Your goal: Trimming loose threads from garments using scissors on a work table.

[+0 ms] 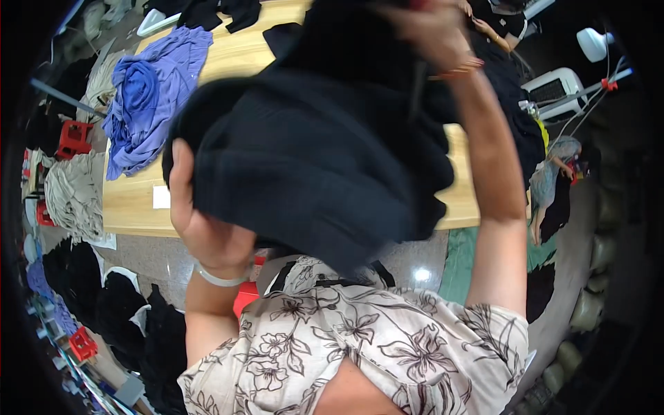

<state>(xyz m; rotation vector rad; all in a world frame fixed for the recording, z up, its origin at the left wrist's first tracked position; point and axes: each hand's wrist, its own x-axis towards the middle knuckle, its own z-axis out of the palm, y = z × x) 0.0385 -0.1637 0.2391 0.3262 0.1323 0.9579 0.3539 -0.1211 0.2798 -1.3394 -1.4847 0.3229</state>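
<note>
A black garment [297, 166] is spread out in front of me above the table, its folds hanging toward my chest. My left hand [207, 221] grips its left edge, and part of the hand is hidden by the cloth. Raised at the far side, my right hand [432, 34] is smeared by motion beside more black cloth. A small bit of red shows at its fingers, too blurred to make out. Which kind of garment it is cannot be told.
A light wooden table [138, 207] lies beneath, with a heap of purple-blue garments [155, 90] at its left and a small white paper [161, 197]. Red stools [74, 138], piled beige cloth [76, 190] and dark piles [117, 301] flank it. Another person's arm [494, 34] shows at the far right.
</note>
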